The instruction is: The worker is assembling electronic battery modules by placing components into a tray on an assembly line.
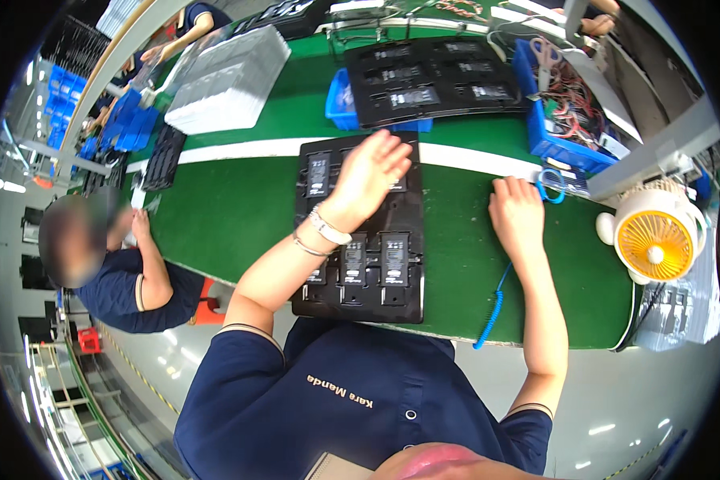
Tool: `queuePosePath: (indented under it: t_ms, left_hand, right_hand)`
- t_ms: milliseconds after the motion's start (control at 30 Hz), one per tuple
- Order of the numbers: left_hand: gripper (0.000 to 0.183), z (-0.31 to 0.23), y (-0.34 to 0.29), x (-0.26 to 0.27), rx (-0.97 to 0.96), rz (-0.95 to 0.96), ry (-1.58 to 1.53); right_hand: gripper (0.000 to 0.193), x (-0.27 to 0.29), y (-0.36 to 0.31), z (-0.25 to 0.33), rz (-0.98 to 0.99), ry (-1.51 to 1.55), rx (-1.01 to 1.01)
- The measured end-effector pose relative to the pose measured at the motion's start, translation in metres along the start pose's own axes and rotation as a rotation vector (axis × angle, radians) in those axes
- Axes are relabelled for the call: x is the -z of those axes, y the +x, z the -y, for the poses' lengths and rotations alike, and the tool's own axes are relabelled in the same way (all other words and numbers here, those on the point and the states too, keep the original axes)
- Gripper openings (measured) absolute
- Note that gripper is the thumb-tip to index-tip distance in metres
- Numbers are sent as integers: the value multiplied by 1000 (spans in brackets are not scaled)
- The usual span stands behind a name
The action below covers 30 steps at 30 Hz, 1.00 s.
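A black moulded tray (410,218) lies on the green work surface in front of me, with several flat black battery packs (394,260) in its pockets. Over its upper part hangs my left hand (370,178), its fingers stretched out and nothing seen in them. It hides some of the pockets beneath. My right hand (518,210) rests on the green surface to the right of the tray, fingers curled under. Whatever is inside those fingers is hidden. Close by its fingertips are blue-handled scissors (552,185). A blue coiled cord (490,320) hangs below the right wrist.
Another black tray with battery packs (432,76) sits beyond, partly over a blue bin (342,100). At far left stands a stack of pale trays (228,80). Right are a blue bin of wires (564,148) and a yellow-white fan (656,236). A co-worker (136,280) sits left.
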State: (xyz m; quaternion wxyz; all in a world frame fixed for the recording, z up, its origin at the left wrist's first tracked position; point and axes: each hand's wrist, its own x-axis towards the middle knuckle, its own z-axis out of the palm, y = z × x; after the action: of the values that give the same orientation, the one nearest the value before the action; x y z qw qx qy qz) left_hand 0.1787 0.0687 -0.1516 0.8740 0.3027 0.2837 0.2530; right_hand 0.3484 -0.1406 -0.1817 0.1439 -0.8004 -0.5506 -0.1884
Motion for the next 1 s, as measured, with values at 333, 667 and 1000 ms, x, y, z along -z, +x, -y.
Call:
queuePosePath:
  t_ms: [333, 667, 1000]
  left_hand:
    - [26, -17, 58, 26, -18, -123, -202]
    - [15, -47, 21, 25, 232, 90, -79]
    - [19, -30, -159, 69, 209, 9, -29]
  right_hand:
    - [29, -4, -4, 4, -24, 125, 31]
    - [24, -2, 1, -6, -88, 296, 3]
    - [21, 1, 3, -1, -81, 354, -50]
